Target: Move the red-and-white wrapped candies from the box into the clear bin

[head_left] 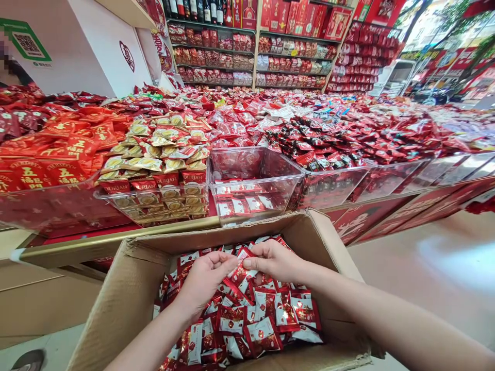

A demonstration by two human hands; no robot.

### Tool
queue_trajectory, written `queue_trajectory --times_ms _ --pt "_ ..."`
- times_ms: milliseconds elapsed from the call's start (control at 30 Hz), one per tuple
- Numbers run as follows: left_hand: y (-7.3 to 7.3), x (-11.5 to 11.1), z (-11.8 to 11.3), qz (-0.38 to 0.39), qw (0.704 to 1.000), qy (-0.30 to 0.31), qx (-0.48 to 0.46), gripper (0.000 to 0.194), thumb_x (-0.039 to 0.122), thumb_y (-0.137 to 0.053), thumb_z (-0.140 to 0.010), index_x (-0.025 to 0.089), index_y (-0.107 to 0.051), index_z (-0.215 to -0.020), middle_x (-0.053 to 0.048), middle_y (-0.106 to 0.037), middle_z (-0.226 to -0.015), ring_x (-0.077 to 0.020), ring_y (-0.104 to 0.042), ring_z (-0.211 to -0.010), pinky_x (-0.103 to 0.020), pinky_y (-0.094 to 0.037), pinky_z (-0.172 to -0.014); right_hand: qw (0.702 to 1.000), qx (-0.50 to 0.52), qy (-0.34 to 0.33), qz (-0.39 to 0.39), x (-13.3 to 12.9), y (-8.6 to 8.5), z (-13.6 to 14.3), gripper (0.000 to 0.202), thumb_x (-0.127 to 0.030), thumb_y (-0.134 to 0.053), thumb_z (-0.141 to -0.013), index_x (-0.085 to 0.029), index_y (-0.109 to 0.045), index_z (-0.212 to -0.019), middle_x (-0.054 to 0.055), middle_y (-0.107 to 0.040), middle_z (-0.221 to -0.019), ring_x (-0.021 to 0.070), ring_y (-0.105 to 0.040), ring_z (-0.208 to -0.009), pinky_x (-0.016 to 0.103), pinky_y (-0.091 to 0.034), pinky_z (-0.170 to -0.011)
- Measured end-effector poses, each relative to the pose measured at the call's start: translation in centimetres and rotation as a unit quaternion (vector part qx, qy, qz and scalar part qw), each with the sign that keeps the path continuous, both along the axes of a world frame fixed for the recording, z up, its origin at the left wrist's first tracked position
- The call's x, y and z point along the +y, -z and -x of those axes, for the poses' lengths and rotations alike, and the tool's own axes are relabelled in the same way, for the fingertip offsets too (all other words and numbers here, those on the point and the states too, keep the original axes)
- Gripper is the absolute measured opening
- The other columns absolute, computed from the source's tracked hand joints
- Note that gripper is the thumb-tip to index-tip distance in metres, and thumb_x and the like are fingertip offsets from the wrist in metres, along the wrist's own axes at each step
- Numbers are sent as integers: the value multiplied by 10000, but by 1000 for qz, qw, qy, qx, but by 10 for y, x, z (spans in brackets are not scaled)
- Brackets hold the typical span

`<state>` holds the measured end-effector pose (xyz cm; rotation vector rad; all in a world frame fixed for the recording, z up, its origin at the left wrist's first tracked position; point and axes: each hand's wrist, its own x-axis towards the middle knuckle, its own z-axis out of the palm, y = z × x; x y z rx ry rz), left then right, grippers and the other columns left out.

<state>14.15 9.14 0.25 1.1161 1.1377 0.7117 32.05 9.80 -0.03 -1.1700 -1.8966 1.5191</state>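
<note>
An open cardboard box (104, 299) holds many small red-and-white wrapped candy packets (265, 332). Over this pile, my left hand (207, 278) and my right hand (274, 260) come together, thumbs and forefingers pinched. Between their fingertips is one red-and-white candy packet (243, 256), which both hands appear to grip; the fingers cover part of it. Just beyond the box stands a clear plastic bin (257, 180) with a low layer of similar red-and-white packets at its bottom.
Left of that bin, a clear bin brims with durian-labelled packets (166, 154); farther left lie orange-red packets (64, 154). Dark red packets (328, 141) fill the bins to the right. A gold-edged counter (88, 242) supports them. Stocked shelves (255, 51) stand behind.
</note>
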Motion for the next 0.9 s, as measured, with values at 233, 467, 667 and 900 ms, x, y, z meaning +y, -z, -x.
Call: queue_trajectory --times_ms 233,467,667,900 --pt "-11 -2 2 182 965 -23 -186 310 390 -548 -723 189 -535 -958 -50 -665 -821 -143 -614 -708 -262 -454 -677 937 12 -4 -349 -10 -8 2 302 -91 -402 -742 -196 -570 -969 70 -513 -1086 135 -469 -995 274 -385 -830" --pt "-16 0 -2 45 983 -109 -139 387 225 -620 -687 182 -477 -1044 -33 -688 -816 -138 -621 -692 -250 -482 -644 976 125 168 55 -6 -11 10 257 -249 -411 -764 -139 -505 -977 42 -556 -816 91 -514 -585 251 -441 -570" --pt "-11 1 3 53 990 -60 -114 338 235 -647 -664 171 -536 -978 -44 -697 -840 -137 -623 -716 -221 -479 -652 986 85 144 23 0 -3 15 334 -439 -526 -704 -114 -516 -627 -32 -417 -526 47 -331 -463 178 -268 -430" --pt "-17 3 6 82 990 -67 -98 517 288 -693 -602 179 -473 -1057 -26 -692 -742 -112 -590 -560 -205 -467 -520 971 -20 81 -224 -7 -17 7 309 -418 -495 -741 -146 -526 -884 41 -548 -810 114 -452 -688 228 -375 -603"
